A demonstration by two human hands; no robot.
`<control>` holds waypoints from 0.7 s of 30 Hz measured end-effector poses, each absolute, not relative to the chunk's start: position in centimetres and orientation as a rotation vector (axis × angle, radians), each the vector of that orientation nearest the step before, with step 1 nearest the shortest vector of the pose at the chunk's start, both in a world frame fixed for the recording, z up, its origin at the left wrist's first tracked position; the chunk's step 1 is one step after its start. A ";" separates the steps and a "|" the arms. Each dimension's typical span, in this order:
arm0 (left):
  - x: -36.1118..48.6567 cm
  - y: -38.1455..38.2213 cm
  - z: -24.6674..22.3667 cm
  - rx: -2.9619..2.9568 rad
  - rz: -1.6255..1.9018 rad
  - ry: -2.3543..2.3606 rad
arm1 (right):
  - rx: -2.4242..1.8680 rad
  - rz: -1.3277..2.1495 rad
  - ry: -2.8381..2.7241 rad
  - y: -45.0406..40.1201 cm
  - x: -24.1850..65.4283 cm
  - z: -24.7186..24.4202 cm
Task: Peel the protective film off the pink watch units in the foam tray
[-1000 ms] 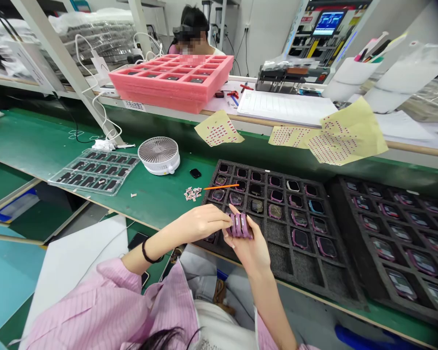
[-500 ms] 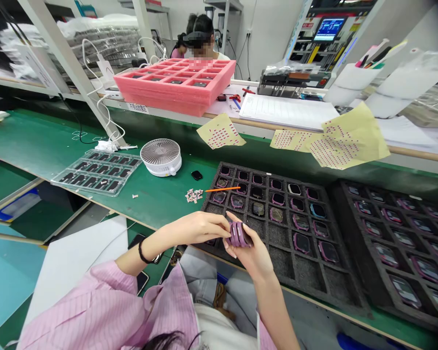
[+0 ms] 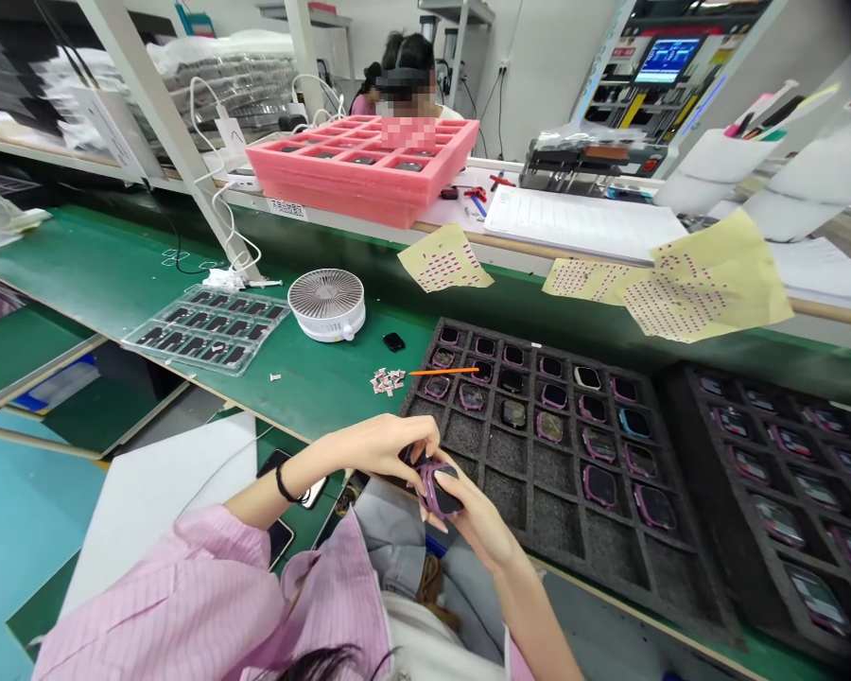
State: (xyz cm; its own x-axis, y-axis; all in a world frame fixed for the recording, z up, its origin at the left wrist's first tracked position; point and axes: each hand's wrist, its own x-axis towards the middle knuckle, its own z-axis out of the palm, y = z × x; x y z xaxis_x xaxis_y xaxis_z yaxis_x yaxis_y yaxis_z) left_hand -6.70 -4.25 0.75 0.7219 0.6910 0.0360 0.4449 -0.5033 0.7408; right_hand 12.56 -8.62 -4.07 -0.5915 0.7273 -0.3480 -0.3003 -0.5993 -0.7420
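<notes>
We hold a purple-rimmed watch body in both hands, just over the near left corner of the black foam tray. Our left hand comes in from the left with its fingers curled over the top of the piece, and our right hand cups it from the near side, with its fingers pressed against the rim. Both hands are closed in a firm grasp (our fingers hide most of the dark face, so we cannot make out much of it). A black wristband circles our left wrist, and a pink striped sleeve covers the arm, both to the near left of the tray. The tray's square cells hold rows of similar watch bodies, and an orange stick lies across its far left cells. Just left of the tray are a small pile of pink-and-white scraps and a little black piece, with a white desk fan and a clear plastic tray of dark parts farther left. A second black foam tray sits directly to the right. Beyond the tray, yellow sheets dotted with pink labels hang from a shelf edge, where a pink foam tray sits, with a co-worker past it.
</notes>
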 end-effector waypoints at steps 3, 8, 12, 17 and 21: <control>-7.8 -2.8 0.0 2.024 0.370 0.803 | -0.886 2.207 -0.837 -8.9 11.9 -4.7; -10.3 1.7 -2.1 1.988 0.630 1.376 | -0.805 2.145 -0.741 -8.7 12.1 -4.1; -11.0 4.6 -4.0 2.045 0.487 1.890 | -0.814 2.075 -0.681 -8.2 13.0 -3.6; -10.7 5.7 -5.0 2.054 0.419 1.913 | -0.798 2.072 -0.648 -7.9 13.3 -3.9; -10.7 5.5 -4.4 2.043 0.476 1.918 | -0.795 2.055 -0.610 -7.6 13.4 -3.7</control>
